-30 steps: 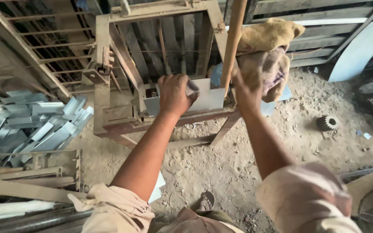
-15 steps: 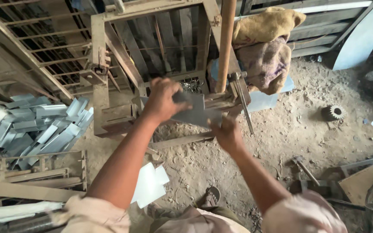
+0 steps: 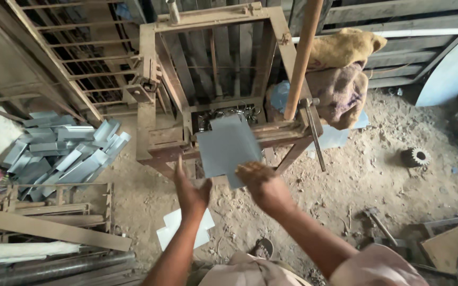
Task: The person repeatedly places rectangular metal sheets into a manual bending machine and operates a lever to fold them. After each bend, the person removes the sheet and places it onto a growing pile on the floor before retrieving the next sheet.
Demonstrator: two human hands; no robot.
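Here, your left hand [image 3: 191,191] sits just below the middle of the frame, fingers spread open and palm turned inward, gripping nothing; it hangs just beside the lower left corner of the grey metal sheet [image 3: 229,148]. Your right hand [image 3: 263,185] is at the sheet's lower right edge, fingers loosely curled; whether they pinch the edge or only touch it, you cannot tell from this view. The sheet itself is tilted, its upper edge at the rusty press frame [image 3: 208,74] in the centre of the frame and its lower edge toward you.

A wooden lever handle [image 3: 302,58] rises steeply at the upper right of the frame's post, and burlap sacks [image 3: 340,69] are draped just right of it. At the left of the frame a pile of bent grey metal pieces [image 3: 64,151] lies on the dirt floor [image 3: 377,175]. Below your left forearm, pale flat sheets [image 3: 178,228] rest on the ground. A small gear [image 3: 415,157] lies alone on the dirt at the right, well apart from the press.

The bottom left is crowded with planks and pipes [image 3: 49,249]; scrap fills the bottom right corner. Open dirt lies to the right of the press, between it and the gear.
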